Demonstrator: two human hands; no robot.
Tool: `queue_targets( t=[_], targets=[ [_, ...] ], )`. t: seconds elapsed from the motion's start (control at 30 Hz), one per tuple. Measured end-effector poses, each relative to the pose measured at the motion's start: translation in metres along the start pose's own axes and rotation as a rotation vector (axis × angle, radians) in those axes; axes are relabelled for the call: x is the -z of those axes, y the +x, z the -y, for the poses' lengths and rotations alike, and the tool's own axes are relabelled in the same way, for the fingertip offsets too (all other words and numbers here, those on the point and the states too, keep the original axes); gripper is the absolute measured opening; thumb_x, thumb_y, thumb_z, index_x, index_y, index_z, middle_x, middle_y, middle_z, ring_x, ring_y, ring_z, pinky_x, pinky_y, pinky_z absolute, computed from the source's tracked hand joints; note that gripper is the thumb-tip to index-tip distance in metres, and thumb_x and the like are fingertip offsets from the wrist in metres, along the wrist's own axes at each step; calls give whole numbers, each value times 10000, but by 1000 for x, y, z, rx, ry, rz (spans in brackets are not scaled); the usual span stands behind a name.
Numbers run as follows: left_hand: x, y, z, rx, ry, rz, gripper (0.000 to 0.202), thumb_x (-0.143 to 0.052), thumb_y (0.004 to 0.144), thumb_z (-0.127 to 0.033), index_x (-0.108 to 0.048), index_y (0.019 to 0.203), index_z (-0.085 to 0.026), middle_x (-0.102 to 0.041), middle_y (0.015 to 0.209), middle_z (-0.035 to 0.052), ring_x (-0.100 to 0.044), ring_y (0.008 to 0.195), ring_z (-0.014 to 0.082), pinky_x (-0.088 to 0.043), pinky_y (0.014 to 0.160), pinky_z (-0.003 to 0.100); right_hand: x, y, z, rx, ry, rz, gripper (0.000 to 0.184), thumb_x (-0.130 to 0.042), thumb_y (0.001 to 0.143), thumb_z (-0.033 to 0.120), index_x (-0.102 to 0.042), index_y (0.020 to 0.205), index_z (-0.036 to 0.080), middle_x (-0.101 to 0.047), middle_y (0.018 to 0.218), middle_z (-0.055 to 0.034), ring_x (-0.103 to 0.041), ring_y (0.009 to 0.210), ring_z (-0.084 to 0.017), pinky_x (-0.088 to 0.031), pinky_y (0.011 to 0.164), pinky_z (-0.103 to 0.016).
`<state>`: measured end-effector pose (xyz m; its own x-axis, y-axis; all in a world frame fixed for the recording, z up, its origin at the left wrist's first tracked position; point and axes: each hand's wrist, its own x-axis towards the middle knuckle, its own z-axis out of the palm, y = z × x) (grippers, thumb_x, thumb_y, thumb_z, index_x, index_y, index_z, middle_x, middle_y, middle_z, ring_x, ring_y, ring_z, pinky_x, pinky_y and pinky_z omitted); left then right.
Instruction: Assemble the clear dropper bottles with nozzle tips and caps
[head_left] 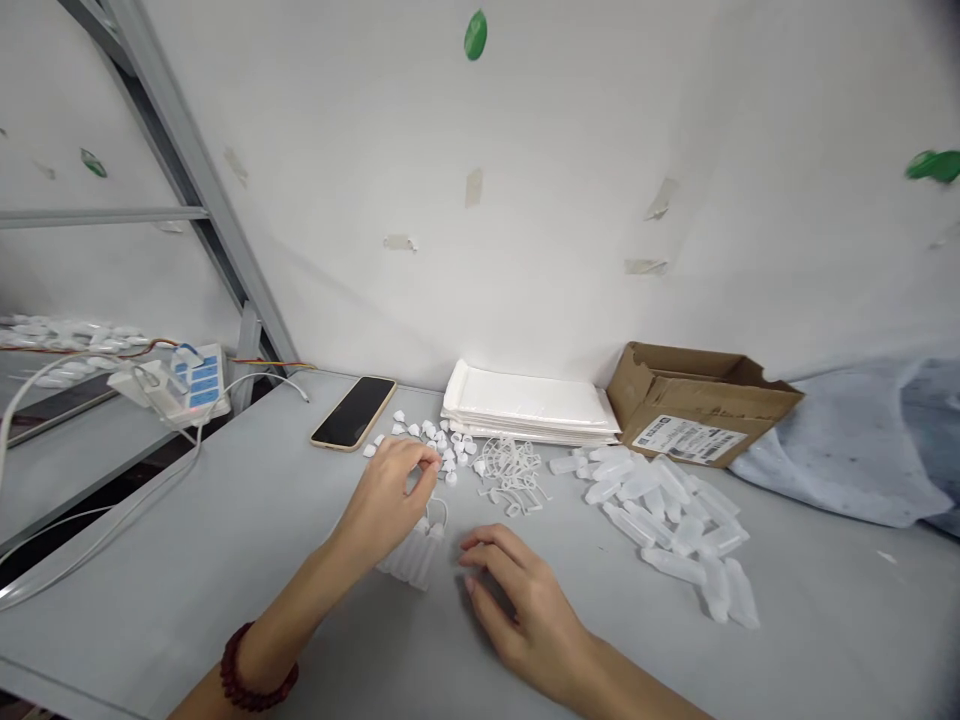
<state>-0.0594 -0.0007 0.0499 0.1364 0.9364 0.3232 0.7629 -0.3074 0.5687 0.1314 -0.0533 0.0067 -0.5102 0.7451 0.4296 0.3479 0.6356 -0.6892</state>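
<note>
My left hand (388, 497), with a dark red bead bracelet (255, 668) on its wrist, is closed in a pinch beside the small white caps (450, 455). Whatever is between its fingertips, if anything, is too small to make out. Partly hidden under this hand lies a row of translucent plastic bottles (415, 556) with white tops, and a thin loop shows by them. Just right of that row, my right hand (525, 600) rests low over the table with fingers bent and apart, holding nothing. A tangle of translucent looped straps (513, 470) lies beyond it.
Several loose bottles (679, 515) are heaped at right, before a cardboard box (697, 400). White padded envelopes (532, 400) are stacked against the wall. A phone (354, 412) lies left of the caps. A power strip (187, 385) with cables sits at the table's left edge; grey cloth (855, 440) is far right.
</note>
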Motion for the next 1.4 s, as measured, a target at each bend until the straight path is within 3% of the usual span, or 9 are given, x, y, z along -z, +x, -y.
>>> queue_targets(
  t=[0.1, 0.23, 0.4, 0.53, 0.8, 1.03, 1.2, 1.3, 1.4],
  targets=[
    [-11, -1, -8, -97, 60, 88, 222, -394, 889, -197, -604, 819, -176, -638, 831, 50, -523, 874, 217, -453, 742, 338, 15, -8, -1, 46, -90, -49, 214, -424, 869, 97, -554, 1005, 198, -595, 1034, -104, -611, 921, -186, -537, 773, -307],
    [-23, 0, -27, -223, 123, 228, 213, -421, 877, -155, -628, 835, -175, -627, 841, 53, -507, 895, 219, -444, 797, 350, 53, -23, -15, 8, -283, -153, 197, -419, 894, 140, -559, 1017, 203, -604, 1027, -114, -616, 948, -210, -534, 804, -350],
    [-39, 5, -49, -284, 219, 313, 207, -461, 858, -182, -644, 766, -158, -600, 807, 90, -499, 898, 264, -430, 778, 382, 107, -31, -42, -230, -502, -236, 175, -441, 892, 245, -597, 961, 208, -614, 1041, -110, -621, 868, -225, -530, 723, -357],
    [-50, 6, -60, -284, 296, 319, 263, -435, 862, -175, -630, 693, -125, -582, 768, 139, -491, 888, 313, -411, 773, 442, 126, -31, -48, -331, -561, -228, 169, -445, 870, 245, -601, 910, 194, -644, 902, -80, -603, 729, -202, -500, 651, -330],
    [-49, -1, -57, -285, 226, 309, 284, -375, 888, -149, -613, 731, -148, -605, 777, 95, -492, 855, 257, -436, 760, 390, 128, -30, -38, -533, -782, -16, 164, -512, 831, 184, -642, 931, 189, -684, 949, -78, -624, 873, -245, -445, 586, -296],
    [-35, -3, -58, -75, -150, 96, 204, -440, 882, -259, -605, 779, -197, -622, 815, 26, -530, 852, 198, -440, 659, 286, 125, -30, -39, -556, -790, 87, 131, -577, 790, 131, -664, 881, 167, -703, 876, -86, -607, 906, -275, -446, 598, -304],
    [-35, -5, -60, 56, -294, 31, 152, -530, 844, -283, -650, 774, -223, -634, 757, -19, -506, 654, 139, -422, 623, 262, 115, -32, -36, -424, -726, -49, 169, -545, 815, 169, -645, 952, 160, -689, 872, -94, -605, 890, -276, -487, 618, -332],
    [-38, -7, -60, -17, -329, -29, 102, -563, 832, -229, -655, 791, -218, -638, 767, -18, -501, 645, 126, -426, 633, 254, 102, -33, -25, -300, -545, -188, 181, -544, 844, 226, -628, 990, 158, -672, 868, -90, -610, 829, -242, -506, 617, -327],
    [-41, -10, -62, -167, -369, -46, 100, -566, 844, -164, -650, 804, -201, -646, 773, -11, -527, 665, 119, -441, 645, 251, 85, -33, -10, -264, -331, -235, 196, -568, 849, 245, -603, 1029, 176, -673, 881, -65, -607, 752, -193, -511, 597, -295]
  ],
)
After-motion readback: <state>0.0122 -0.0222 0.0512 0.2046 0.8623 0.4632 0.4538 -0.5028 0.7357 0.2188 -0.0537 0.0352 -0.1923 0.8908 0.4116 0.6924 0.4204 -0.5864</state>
